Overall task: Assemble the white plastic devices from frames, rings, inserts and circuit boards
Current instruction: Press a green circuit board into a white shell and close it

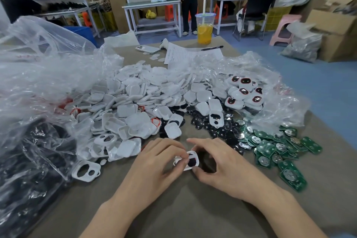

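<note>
Pinching white frame (193, 154) between curled fingertips of left hand (156, 162) and right hand (222, 164), low over table (183, 203) before parts heap (135, 102), steadying it, seemingly for pressing dark insert (191, 162) home, working beside circuit boards (280, 152) at right.

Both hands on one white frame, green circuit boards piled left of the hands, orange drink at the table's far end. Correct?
Not quite. In the head view the green circuit boards are piled right of the hands, not left. The rest holds: the left hand and right hand both hold one white frame, and the orange drink stands at the far end of the table.
</note>
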Demonstrator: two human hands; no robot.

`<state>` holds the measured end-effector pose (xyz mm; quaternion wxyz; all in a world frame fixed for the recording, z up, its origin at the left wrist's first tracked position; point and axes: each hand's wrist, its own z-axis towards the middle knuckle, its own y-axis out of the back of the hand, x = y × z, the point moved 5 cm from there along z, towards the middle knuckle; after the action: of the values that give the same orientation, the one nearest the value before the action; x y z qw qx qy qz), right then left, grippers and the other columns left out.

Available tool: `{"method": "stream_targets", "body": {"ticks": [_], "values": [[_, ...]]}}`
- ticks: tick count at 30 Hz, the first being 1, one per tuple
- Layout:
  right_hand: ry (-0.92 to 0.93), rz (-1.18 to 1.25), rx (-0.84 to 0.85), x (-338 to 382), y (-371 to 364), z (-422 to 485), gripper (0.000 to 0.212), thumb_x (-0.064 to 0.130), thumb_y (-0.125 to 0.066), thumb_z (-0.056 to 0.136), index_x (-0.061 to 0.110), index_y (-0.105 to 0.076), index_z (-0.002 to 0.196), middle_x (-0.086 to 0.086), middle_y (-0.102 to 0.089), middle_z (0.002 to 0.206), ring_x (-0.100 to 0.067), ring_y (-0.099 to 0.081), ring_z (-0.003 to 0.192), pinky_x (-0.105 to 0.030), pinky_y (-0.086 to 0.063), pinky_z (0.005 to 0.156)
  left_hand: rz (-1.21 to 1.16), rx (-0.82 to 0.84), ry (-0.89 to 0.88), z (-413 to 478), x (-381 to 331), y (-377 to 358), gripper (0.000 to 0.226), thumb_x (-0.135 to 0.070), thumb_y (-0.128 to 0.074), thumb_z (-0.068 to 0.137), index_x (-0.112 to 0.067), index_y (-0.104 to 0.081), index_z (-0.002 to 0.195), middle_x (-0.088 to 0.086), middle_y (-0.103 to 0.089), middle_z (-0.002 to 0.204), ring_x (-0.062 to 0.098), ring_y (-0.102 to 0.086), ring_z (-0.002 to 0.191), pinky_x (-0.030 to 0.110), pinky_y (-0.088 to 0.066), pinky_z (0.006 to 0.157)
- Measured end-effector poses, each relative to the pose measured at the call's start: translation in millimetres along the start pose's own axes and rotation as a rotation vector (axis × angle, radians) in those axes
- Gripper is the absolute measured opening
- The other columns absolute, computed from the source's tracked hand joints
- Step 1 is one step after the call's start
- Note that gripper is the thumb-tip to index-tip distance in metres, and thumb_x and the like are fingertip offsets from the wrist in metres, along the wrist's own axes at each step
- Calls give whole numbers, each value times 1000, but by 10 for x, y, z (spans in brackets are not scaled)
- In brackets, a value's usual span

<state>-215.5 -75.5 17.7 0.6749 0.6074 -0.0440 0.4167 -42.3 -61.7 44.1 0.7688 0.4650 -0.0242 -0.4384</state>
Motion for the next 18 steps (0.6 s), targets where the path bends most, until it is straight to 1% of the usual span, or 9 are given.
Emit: {"method": "stream_targets", "body": {"ticks": [3, 7, 12, 16, 18], "values": [[-12, -10, 3, -19, -8, -2, 61, 52, -58, 84, 42, -41, 142, 33, -49, 113, 11, -42, 112, -5, -30, 96, 48, 14, -62, 33, -49, -36, 6, -22, -68, 94, -17, -71, 92, -9, -65, 103, 13, -62, 94, 34, -51, 79], [-11, -1, 11, -26, -11, -1, 61, 52, -57, 84, 43, -40, 142, 29, -52, 115, 3, -46, 115, -9, -34, 99, 67, 39, -60, 11, -35, -34, 4, -22, -68, 92, -19, -71, 91, -11, -65, 102, 13, -60, 93, 35, -51, 78], [0, 7, 0, -23, -7, 1, 59, 49, -58, 84, 43, -43, 140, 29, -54, 114, 1, -47, 115, -9, -34, 99, 64, 66, -53, -18, -34, -29, 4, -22, -68, 90, -20, -71, 91, -13, -65, 102, 13, -60, 95, 36, -52, 77], [6, 11, -3, -23, -2, -2, 57, 45, -62, 85, 44, -44, 139, 28, -55, 115, 0, -48, 115, -15, -38, 99, 76, 91, -44, -21, -31, -43, 3, -19, -71, 88, -21, -70, 90, -14, -65, 101, 13, -60, 93, 36, -51, 77], [12, 7, -5, -18, 2, -7, 55, 46, -61, 85, 43, -46, 138, 28, -55, 116, -1, -48, 115, -15, -38, 99, 77, 107, -40, -20, -32, -54, 2, -19, -71, 88, -21, -69, 89, -14, -64, 102, 12, -60, 94, 36, -51, 78]]}}
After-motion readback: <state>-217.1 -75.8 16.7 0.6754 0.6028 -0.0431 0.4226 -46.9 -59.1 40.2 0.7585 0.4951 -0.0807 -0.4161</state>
